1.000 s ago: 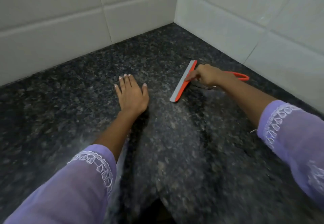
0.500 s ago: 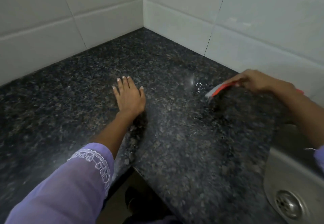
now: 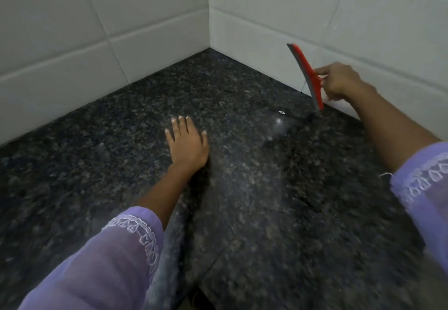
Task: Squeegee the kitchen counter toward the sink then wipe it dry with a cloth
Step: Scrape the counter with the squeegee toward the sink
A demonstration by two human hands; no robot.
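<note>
Squeegee raised by the right-hand wall, ready for another pass.

Left hand (image 3: 188, 141) lies open and flat on the tabletop (image 3: 97, 164); right hand (image 3: 340, 82) grips the squeegee (image 3: 306, 74) tilted, blade mostly clear. Set the full blade flat, press evenly, draw sinkward.

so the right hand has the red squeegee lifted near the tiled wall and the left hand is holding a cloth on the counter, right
Not quite. The head view shows the left hand resting flat and empty on the counter, with no cloth in sight. The rest holds: the right hand has the red squeegee lifted near the tiled wall.
</note>
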